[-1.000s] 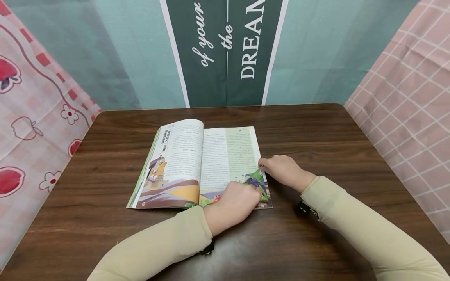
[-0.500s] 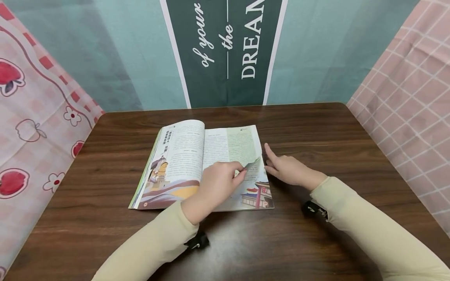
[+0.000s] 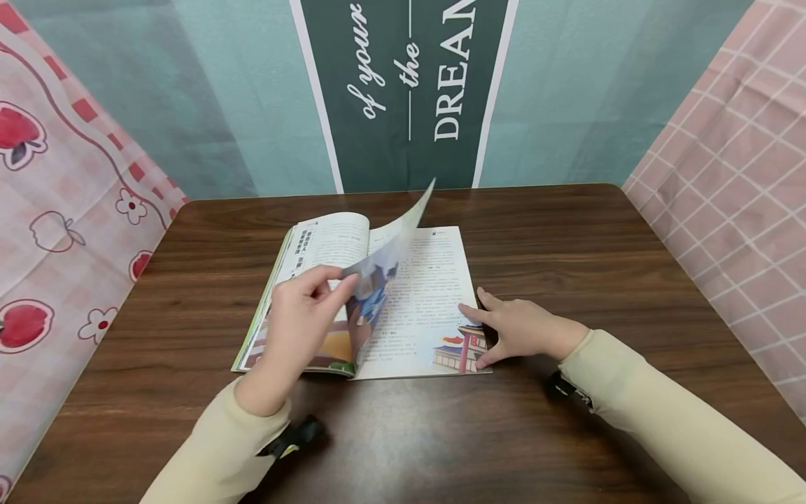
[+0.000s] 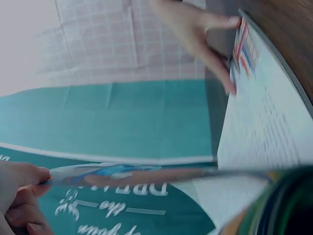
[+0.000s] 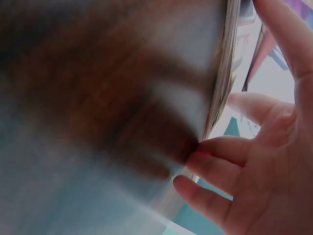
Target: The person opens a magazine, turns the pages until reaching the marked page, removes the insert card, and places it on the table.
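Swept the left hand (image 3: 296,315) leftward since 0.5 s ago, raising 1 page (image 3: 378,280) of the open magazine (image 3: 434,294) off its right side. Brought the right hand (image 3: 525,327) onto the right edge as well, from just beside it.

Pinching the raised page by its near outer corner between left thumb and finger, with the sheet curving upward and its far corner pointing up. Touching the magazine's right edge and lower corner with right thumb and fingers spread apart, beside a printed building (image 3: 466,350).

Lying on the brown wooden table (image 3: 567,245), with printed text on both sides of the fold. Bordered behind by a teal cloth (image 3: 554,105), at left by a fruit-patterned cloth (image 3: 69,231), at right by a pink gridded cloth (image 3: 737,196). Wearing 2 pale sleeves (image 3: 208,448).
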`<state>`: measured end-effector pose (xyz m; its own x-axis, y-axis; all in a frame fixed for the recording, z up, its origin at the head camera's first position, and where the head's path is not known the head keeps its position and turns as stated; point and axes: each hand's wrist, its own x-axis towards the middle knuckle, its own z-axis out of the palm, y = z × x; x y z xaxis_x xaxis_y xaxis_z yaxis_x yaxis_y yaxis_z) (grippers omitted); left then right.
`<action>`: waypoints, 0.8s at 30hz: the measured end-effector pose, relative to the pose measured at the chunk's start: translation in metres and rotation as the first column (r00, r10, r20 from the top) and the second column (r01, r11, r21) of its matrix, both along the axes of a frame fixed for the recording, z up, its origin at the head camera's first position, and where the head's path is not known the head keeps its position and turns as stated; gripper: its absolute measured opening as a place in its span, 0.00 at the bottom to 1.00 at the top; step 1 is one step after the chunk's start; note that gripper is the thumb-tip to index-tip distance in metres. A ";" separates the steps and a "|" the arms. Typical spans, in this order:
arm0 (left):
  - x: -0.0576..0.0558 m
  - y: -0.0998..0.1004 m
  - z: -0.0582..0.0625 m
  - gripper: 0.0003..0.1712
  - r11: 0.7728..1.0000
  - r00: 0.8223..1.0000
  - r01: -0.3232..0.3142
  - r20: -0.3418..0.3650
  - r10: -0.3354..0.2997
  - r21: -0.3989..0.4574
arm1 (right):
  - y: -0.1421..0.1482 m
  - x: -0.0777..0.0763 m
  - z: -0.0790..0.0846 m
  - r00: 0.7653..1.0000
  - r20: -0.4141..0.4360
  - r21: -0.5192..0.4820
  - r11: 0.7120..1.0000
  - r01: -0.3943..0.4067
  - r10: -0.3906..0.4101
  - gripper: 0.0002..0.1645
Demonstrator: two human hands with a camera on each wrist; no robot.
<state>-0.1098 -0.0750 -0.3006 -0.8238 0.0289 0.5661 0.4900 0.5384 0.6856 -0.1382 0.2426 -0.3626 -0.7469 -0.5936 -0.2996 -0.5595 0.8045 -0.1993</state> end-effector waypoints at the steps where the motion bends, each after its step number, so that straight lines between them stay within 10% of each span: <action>1: 0.002 -0.006 0.001 0.06 1.000 1.000 -0.018 -0.015 0.018 0.006 | 0.000 0.001 -0.001 1.000 -0.007 0.010 1.000 0.000 0.000 0.60; 10: 0.029 -0.070 -0.001 0.02 0.977 0.977 -0.211 -0.006 0.212 0.022 | -0.002 0.004 -0.003 0.999 -0.050 0.029 1.000 -0.002 0.003 0.60; 16: 0.045 -0.111 -0.012 0.05 0.920 0.925 -0.351 0.086 0.369 -0.176 | -0.004 0.003 -0.003 0.998 -0.066 0.047 0.999 -0.006 0.009 0.59; 24: 0.049 -0.139 -0.027 0.11 0.857 0.883 -0.197 0.293 0.366 -0.477 | -0.005 0.002 -0.004 0.996 -0.091 0.055 0.998 0.007 -0.002 0.57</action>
<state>-0.0612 -0.2143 -0.3278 -0.9742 -0.0708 0.2141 0.0353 0.8899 0.4549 -0.1359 0.2381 -0.3666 -0.7750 -0.5749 -0.2623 -0.5700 0.8152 -0.1026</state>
